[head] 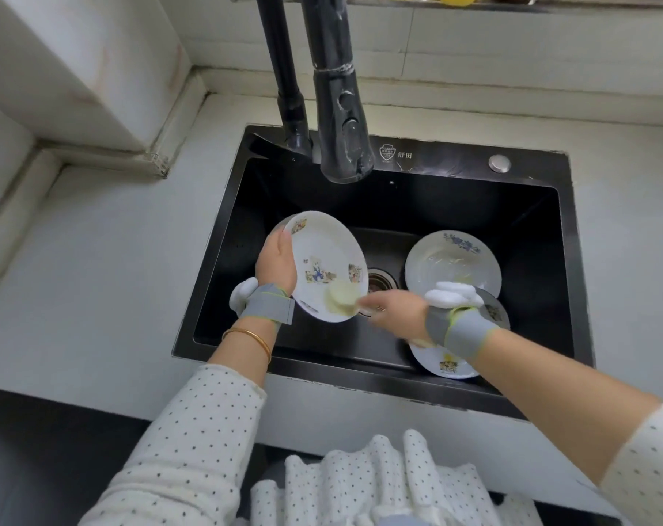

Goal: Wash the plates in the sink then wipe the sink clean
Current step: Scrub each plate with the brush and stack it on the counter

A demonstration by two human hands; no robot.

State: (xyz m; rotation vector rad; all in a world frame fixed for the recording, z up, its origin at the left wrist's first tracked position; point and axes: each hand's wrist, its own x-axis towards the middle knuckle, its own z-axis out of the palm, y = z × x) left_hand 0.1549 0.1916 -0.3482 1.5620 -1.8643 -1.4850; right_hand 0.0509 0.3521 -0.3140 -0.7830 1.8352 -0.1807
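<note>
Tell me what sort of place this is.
Most likely a home kitchen: a black sink set into a pale countertop, a black faucet over it, and decorated plates, one held by the left hand while the right hand scrubs it with a sponge.

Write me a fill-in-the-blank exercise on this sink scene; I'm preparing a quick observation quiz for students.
1. The left hand grips a cartoon plate, tilted above the ____ sink.
2. While the right hand rubs a pale sponge on it, ____ other plates lie in the sink.
3. The flowered plate, right of the drain, has ____ flowers.
4. A gold bangle circles the ____ wrist.
Missing words: black, two, blue, left.
</note>
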